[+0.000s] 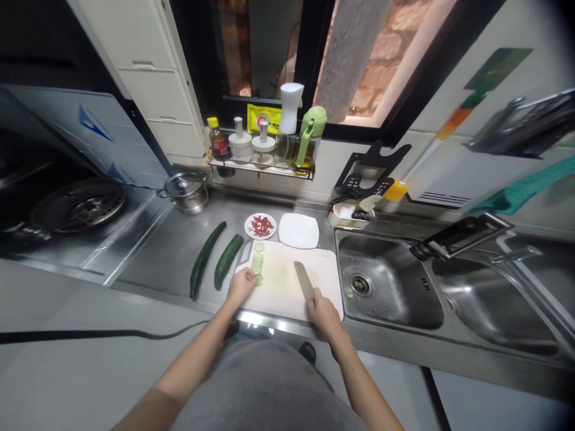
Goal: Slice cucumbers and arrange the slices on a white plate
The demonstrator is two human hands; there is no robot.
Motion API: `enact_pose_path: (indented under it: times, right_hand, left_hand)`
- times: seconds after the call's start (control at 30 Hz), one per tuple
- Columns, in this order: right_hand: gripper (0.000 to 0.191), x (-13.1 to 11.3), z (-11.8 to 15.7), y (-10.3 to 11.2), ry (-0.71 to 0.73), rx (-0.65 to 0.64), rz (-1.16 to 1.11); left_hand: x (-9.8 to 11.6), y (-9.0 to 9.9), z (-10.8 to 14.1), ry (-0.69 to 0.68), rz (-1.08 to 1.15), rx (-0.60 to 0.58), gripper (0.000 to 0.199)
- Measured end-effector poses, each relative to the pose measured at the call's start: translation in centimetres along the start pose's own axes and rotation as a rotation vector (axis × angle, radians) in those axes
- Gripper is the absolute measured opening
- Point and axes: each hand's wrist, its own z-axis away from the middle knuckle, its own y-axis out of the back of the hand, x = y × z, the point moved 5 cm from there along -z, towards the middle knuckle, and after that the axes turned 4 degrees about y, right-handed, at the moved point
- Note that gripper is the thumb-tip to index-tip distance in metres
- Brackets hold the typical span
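My right hand [324, 312] is wrapped round the handle of a knife [303, 279], whose broad blade points away from me over the white cutting board [287, 302]. Along the board's left side runs an overlapping row of pale green cucumber slices [257, 263]. My left hand [242, 287] is at the near end of this row, fingers pinched together on a cucumber slice [259, 280]. Left of the board lie a whole cucumber [206, 258] and a shorter piece of cucumber [228, 261].
Behind the board stand a plate of chopped red pieces [260, 226] and a white square plate [298, 231]. A double sink [390, 281] is on the right. A lidded pot [185, 191] and a stove burner [78, 203] are at left. Bottles fill a wall rack [263, 166].
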Motion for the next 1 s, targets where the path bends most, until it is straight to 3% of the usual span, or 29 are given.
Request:
enact_pose_path:
  times: [0.27,0.8,1.0]
  right_hand:
    - [0.027,-0.03,-0.03,-0.09,0.009,0.003,0.008]
    - [0.026,0.09,-0.11,-0.15,0.008,0.011,-0.020]
    - [0.027,-0.05,-0.09,0.07,-0.006,-0.012,-0.020]
  left_hand:
    - [-0.82,1.01,-0.25,0.053,-0.119,0.023,0.008]
    - [-0.79,0.84,-0.27,0.027,-0.188,0.040,0.009]
    - [-0.02,0.89,-0.31,-0.039,-0.154,0.087,0.013]
